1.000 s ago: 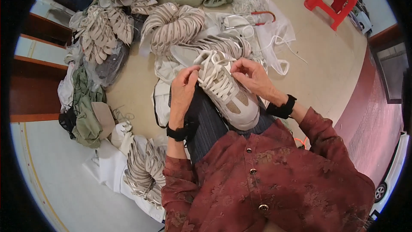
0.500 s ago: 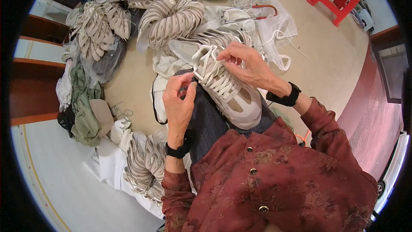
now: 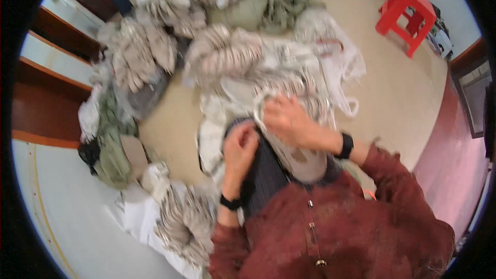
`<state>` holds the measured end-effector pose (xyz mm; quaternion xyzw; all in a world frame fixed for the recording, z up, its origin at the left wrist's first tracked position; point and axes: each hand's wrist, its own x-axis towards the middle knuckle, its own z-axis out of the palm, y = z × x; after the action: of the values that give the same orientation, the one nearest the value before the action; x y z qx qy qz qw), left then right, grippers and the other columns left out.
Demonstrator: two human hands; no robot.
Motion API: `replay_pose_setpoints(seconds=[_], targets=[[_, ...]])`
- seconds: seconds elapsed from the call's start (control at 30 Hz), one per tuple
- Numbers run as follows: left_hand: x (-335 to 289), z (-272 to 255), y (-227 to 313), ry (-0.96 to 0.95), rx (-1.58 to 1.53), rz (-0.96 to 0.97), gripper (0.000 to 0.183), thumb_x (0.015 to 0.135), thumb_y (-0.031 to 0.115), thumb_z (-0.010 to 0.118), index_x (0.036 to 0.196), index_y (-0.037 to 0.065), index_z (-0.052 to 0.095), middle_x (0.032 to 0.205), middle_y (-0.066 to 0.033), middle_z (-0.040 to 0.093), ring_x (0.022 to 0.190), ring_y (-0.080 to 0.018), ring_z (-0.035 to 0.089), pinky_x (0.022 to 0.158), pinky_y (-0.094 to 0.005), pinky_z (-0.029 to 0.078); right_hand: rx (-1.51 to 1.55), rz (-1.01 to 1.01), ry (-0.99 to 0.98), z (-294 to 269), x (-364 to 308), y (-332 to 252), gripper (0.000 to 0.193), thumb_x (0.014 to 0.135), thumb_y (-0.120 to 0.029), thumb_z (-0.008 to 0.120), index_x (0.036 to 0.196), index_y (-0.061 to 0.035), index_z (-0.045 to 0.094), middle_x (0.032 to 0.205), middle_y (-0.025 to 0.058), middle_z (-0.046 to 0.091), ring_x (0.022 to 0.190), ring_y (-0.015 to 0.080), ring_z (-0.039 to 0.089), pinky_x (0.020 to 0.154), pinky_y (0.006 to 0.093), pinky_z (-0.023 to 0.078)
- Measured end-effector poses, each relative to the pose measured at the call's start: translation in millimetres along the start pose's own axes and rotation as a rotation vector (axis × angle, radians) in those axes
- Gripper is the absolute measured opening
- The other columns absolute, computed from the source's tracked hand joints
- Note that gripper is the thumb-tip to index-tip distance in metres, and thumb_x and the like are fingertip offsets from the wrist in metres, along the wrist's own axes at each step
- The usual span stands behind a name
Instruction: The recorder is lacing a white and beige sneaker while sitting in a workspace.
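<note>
A pale beige and white lace-up sneaker (image 3: 306, 166) rests across my thighs, its toe toward me. Over its laced upper, my right hand (image 3: 289, 121) is closed, knuckles up, on what looks like the white shoelace (image 3: 258, 112) near the ankle opening. The hand hides most of the lacing. Just left of the shoe, above my dark trouser leg, my left hand (image 3: 240, 150) has its fingers curled and thumb drawn in. Blur hides what, if anything, lies between its fingertips. Black bands circle both wrists.
Coiled bundles of beige cut pieces (image 3: 222, 54) lie beyond my knees, with another bundle (image 3: 186, 225) at lower left. Green cloth (image 3: 284, 2) is heaped at the back and a clear plastic bag (image 3: 346, 64) lies right of centre. A red stool (image 3: 408, 15) stands far right.
The view has shifted, so the scene sits lower and further right, and is blurred. My right hand has turned knuckles up and closed over the shoe. My left hand stays beside the shoe.
</note>
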<state>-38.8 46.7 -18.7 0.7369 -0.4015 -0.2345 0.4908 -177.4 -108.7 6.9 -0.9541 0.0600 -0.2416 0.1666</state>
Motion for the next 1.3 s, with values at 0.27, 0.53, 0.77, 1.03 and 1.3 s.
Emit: replay_pose_setpoints(seconds=[0.27, 0.53, 0.77, 1.03, 1.3], targets=[[-11, 3, -16, -0.104, -0.097, -0.101, 0.029, 0.088, 0.009, 0.065, 0.116, 0.001, 0.065, 0.089, -0.0004, 0.066, 0.077, -0.0066, 0.059, 0.069, -0.0221, 0.049, 0.2, -0.042, -0.058, 14, -17, -5, 0.012, 0.083, -0.018, 0.062, 0.082, -0.0079, 0.057, 0.083, 0.0107, 0.055, 0.086, 0.0275, 0.052, 0.074, 0.044, 0.031], [-1, 4, -17, -0.151, -0.143, -0.088, 0.031, 0.09, 0.012, 0.067, 0.118, 0.0, 0.062, 0.098, -0.0065, 0.069, 0.083, -0.0121, 0.064, 0.074, -0.0252, 0.052, 0.647, -0.011, -0.238, 5, -7, -9, 0.013, 0.084, -0.016, 0.062, 0.084, -0.0038, 0.057, 0.07, 0.0126, 0.054, 0.066, 0.0293, 0.054, 0.062, 0.0408, 0.039], [1, -1, 1, -0.172, -0.084, -0.029, 0.029, 0.094, 0.015, 0.061, 0.117, -0.002, 0.059, 0.1, -0.0088, 0.068, 0.089, -0.0146, 0.064, 0.077, -0.0273, 0.052, 0.908, 0.064, -0.379, -21, 7, -31, 0.022, 0.089, -0.014, 0.063, 0.108, -0.0028, 0.062, 0.075, 0.0068, 0.059, 0.067, 0.0161, 0.055, 0.061, 0.0322, 0.045], [4, 3, -13, -0.182, -0.315, -0.084, 0.028, 0.097, 0.022, 0.061, 0.114, -0.001, 0.061, 0.095, -0.0077, 0.069, 0.081, -0.0135, 0.065, 0.072, -0.0266, 0.053, 1.261, -0.009, -0.653, -77, 16, -62, 0.025, 0.097, -0.019, 0.06, 0.119, -0.0066, 0.065, 0.092, 0.0001, 0.066, 0.078, 0.0068, 0.058, 0.07, 0.0244, 0.047], [5, 7, 18, -0.301, -0.541, -0.526, 0.036, 0.097, 0.033, 0.06, 0.095, -0.002, 0.064, 0.08, -0.0059, 0.067, 0.068, -0.0123, 0.062, 0.067, -0.0234, 0.051, 1.118, -0.397, -0.4, -97, 9, -90, 0.03, 0.099, -0.027, 0.056, 0.107, -0.0011, 0.068, 0.09, 0.0117, 0.069, 0.073, 0.023, 0.062, 0.066, 0.0367, 0.051]])
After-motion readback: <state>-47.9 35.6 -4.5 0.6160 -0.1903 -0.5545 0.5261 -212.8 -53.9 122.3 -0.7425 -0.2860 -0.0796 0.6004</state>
